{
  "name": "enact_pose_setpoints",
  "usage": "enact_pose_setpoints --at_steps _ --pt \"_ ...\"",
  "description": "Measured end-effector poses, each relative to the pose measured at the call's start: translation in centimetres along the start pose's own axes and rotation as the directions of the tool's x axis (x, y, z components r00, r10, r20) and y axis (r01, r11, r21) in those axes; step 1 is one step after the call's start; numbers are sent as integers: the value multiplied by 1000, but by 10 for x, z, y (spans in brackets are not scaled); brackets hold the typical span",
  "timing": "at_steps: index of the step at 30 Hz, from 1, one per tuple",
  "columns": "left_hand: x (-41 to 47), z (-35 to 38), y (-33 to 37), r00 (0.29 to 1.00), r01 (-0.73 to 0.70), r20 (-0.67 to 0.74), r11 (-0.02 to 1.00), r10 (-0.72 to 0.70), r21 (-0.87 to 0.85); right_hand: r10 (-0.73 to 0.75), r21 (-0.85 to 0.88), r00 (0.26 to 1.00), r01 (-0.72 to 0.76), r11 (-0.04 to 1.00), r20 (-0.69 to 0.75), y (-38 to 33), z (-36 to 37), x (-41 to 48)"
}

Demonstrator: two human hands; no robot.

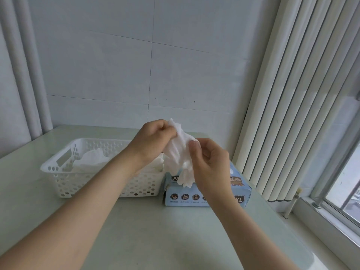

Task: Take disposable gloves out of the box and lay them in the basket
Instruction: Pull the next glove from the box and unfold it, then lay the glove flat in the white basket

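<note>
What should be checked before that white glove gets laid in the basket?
1. Thin white disposable glove is pinched by both the left hand and the right hand: ok.
2. Glove fully clear of the light blue cardboard box: cannot tell; its tips hang right at the box top.
3. White perforated plastic basket stands upright beside the box: ok.
4. Room left above the white gloves already inside: ok.
5. Only one glove was pulled out: cannot tell.
</note>
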State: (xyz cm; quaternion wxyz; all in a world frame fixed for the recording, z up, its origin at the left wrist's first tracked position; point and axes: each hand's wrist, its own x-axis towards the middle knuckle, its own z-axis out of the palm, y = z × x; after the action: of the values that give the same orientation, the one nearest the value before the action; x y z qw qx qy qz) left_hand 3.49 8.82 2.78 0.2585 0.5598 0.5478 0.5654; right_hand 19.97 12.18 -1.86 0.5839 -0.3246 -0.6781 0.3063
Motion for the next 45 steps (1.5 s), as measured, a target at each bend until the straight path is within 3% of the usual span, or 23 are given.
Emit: enact_pose_setpoints --at_steps 3,7,11,15,18,21,25,34,39,45 --pt "-6 -1 2 991 -10 131 997 20 -78 -55 25 998 56 998 -18 -6 3 -1" --pt "2 -12 2 999 -1 -50 992 -5 -123 -113 64 987 120 991 -111 -14 7 3" --pt "3 -26 14 992 -49 -120 994 38 -94 -160 74 981 168 983 -108 -27 9 9" --pt "3 -32 20 981 -87 -177 995 77 -50 -5 195 999 -1 981 34 -43 17 20" --pt "3 -42 15 984 -94 -161 993 80 -77 93 124 974 -120 985 205 -47 23 31" --pt "8 -54 9 965 -128 -237 991 113 -49 208 59 949 -228 972 236 -41 33 42" --pt "11 -67 0 940 -168 -304 986 155 -17 289 141 915 -338 930 283 -45 46 53" --pt "10 -85 -13 943 -69 -331 996 47 -56 337 31 897 -360 932 284 -39 69 77" --pt "14 -87 -14 917 25 -395 997 -52 -72 379 -135 877 -354 925 294 -30 71 80" --pt "10 -75 -8 963 64 -252 988 -98 -143 375 -170 885 -339 925 276 -16 67 88"
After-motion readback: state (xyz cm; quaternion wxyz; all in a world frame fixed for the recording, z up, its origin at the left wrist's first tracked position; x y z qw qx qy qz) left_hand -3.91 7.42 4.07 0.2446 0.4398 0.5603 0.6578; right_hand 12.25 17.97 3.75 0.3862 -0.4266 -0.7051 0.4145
